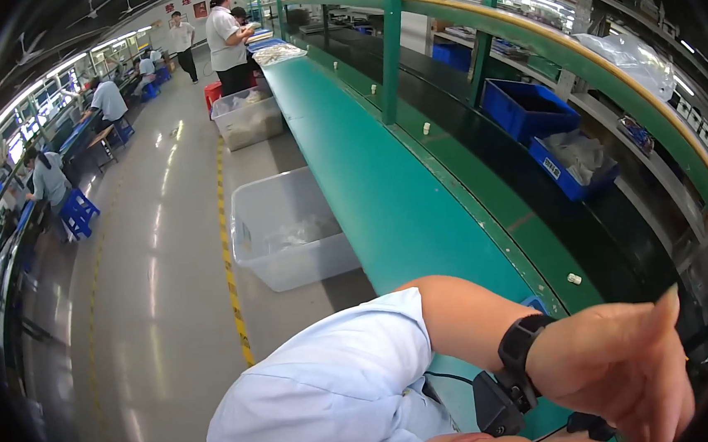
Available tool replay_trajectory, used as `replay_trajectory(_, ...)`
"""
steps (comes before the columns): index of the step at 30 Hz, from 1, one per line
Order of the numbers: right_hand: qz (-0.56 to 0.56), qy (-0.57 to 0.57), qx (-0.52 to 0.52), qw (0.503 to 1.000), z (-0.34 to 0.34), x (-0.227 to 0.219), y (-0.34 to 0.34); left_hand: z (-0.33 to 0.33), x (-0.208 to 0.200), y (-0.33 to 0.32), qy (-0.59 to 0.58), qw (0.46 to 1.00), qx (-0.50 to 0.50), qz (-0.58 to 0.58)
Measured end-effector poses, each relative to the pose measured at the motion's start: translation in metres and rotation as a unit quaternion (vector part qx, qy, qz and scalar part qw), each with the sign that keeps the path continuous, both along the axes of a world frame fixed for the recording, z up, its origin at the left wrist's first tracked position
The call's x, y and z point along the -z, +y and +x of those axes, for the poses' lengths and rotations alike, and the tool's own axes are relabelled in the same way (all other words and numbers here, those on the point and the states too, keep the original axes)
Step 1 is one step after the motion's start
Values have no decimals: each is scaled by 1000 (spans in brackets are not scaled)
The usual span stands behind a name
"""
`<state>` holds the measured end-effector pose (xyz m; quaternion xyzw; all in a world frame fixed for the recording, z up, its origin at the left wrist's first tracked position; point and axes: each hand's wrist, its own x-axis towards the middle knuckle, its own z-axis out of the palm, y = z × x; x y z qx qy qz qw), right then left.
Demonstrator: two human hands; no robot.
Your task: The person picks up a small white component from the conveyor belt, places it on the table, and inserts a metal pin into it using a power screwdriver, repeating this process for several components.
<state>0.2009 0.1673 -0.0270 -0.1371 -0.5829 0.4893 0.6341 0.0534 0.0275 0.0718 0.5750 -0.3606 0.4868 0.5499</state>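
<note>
Small white piece [574, 278] sits on the dark-green strip [462, 167], just beyond the L hand [614, 358] & not touching it; prob. parked there to keep off the black belt [569, 212] alongside. Fingers bend down, thumb's cocked up & apart; undersides hidden, so can't tell if they're pinching anything. R hand: can't make it out. Clear plastic bin [299, 267] stands beside the green bench [376, 186], presumably for quick reach w/o crowding it.

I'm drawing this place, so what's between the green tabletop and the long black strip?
The head view shows a darker green ledge there, with small whitish pieces along it and a tall green post.
</note>
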Motion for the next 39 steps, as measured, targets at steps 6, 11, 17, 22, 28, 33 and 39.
replay_trajectory(6, 20, 14, -23, 999, 26, 17, 21, -1, 32, -9, 241, 933, -196, -180)
replay_trajectory(11, 20, 9, -55, 998, 21, 18, 33, -14, 5, -18, 243, 883, -379, -135)
replay_trajectory(17, 10, 12, 7, 1000, 10, 5, 15, -33, -24, -14, 475, 775, -417, 32)
replay_trajectory(22, 14, -23, 23, 999, 4, 11, 22, -11, 27, -30, 164, 748, -628, -138)
replay_trajectory(28, -9, -33, 10, 999, -5, 17, 20, -104, 26, -33, 229, 802, -521, 182)
replay_trajectory(33, -10, -33, 28, 999, -5, 20, 17, -182, 104, 9, 579, 626, -522, -17)
replay_trajectory(39, -26, -45, 11, 999, -18, 27, 25, -224, 78, 13, 217, 614, -757, -47)
